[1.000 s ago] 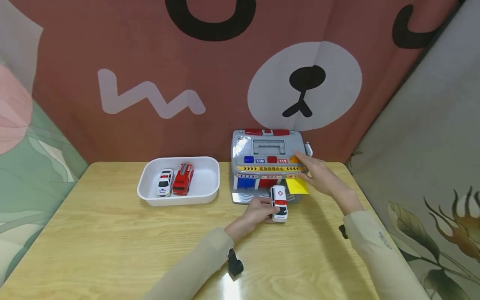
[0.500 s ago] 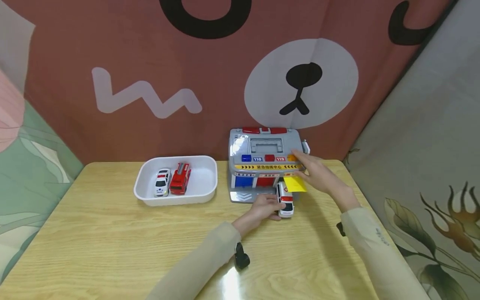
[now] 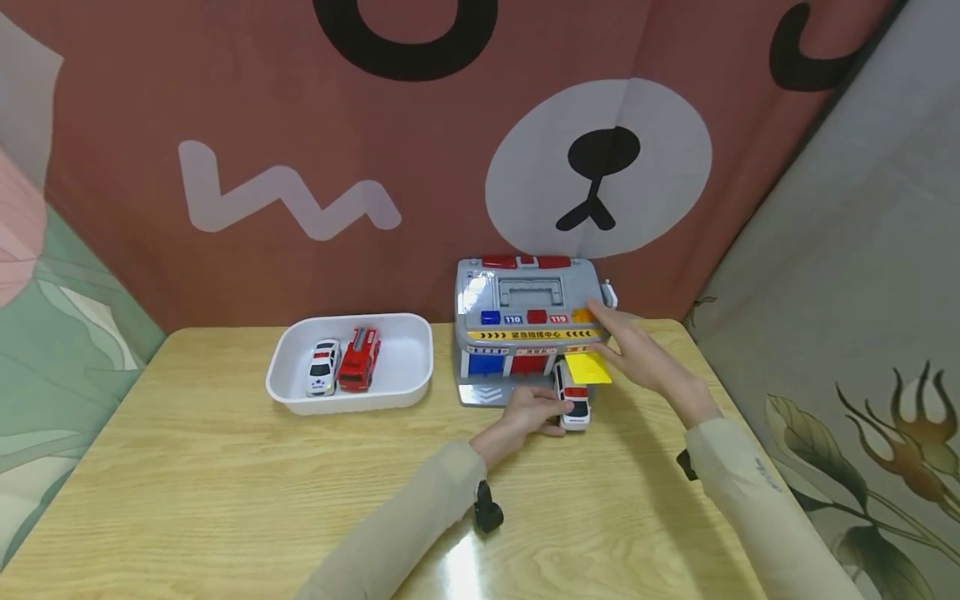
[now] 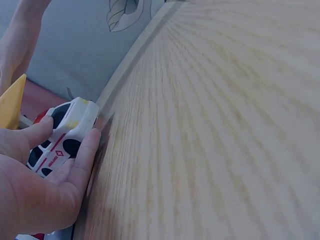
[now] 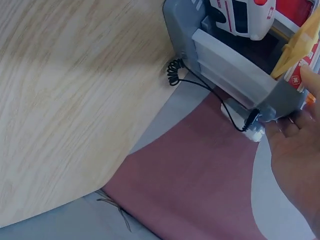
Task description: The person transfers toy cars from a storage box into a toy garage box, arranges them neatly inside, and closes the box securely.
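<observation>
My left hand (image 3: 525, 414) grips a white toy ambulance (image 3: 576, 413) by its sides, thumb on one side and fingers on the other. The ambulance's rear is under the raised yellow door (image 3: 589, 369) of a grey toy rescue station (image 3: 480, 287), its front toward me. At the station's right front corner, my right hand (image 3: 643, 357) holds the roof edge, with a finger by the orange light (image 3: 582, 316). In the right wrist view its thumb (image 5: 311, 80) lies on the front sign. The blue door (image 3: 487, 364) and red door (image 3: 529, 364) are down.
Left of the station, a white tray (image 3: 405, 400) holds a white toy police car (image 3: 324, 367) and a red toy fire truck (image 3: 360, 360). A white handset (image 5: 250, 127) with a coiled black cord hangs on the station's side. A curtain stands behind the wooden table (image 3: 225, 467).
My left hand has moved the ambulance right and back, bringing its rear under the yellow door. My right hand has stayed at the station's corner.
</observation>
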`<state>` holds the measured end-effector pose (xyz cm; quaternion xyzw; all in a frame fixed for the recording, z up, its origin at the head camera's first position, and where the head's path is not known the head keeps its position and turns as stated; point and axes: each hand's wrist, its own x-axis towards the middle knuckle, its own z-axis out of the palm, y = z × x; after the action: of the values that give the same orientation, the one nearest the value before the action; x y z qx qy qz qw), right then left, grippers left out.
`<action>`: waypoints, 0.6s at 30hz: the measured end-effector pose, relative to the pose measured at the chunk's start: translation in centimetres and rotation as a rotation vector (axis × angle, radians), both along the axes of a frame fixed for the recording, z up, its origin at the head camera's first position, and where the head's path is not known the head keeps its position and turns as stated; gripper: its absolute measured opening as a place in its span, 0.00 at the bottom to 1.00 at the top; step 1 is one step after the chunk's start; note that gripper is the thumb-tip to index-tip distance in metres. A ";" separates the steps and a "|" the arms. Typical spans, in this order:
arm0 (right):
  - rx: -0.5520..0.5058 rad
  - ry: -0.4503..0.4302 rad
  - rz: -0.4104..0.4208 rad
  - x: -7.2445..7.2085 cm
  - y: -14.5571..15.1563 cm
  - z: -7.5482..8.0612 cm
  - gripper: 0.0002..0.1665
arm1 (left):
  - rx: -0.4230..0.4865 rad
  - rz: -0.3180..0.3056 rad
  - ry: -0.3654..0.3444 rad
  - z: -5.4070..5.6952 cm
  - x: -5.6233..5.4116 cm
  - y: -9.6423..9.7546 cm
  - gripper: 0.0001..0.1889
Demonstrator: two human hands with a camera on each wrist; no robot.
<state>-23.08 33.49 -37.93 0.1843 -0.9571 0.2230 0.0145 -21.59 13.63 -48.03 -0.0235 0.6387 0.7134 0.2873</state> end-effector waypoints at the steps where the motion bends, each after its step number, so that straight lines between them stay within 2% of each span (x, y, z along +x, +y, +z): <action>1: 0.000 -0.001 0.002 0.0 0.1 -0.1 0.45 | -0.013 0.002 0.003 0.0 0.0 0.1 0.22; 11: 0.005 0.023 0.038 0.3 0.5 0.0 0.45 | 0.020 0.022 0.047 -0.1 -0.2 0.6 0.16; 18: 0.003 0.028 0.032 0.1 0.7 0.1 0.45 | 0.054 -0.015 0.050 0.0 0.0 0.5 0.17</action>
<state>-22.98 34.23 -37.80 0.2027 -0.9541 0.2193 0.0239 -21.63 14.11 -48.06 0.0067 0.6265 0.7285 0.2772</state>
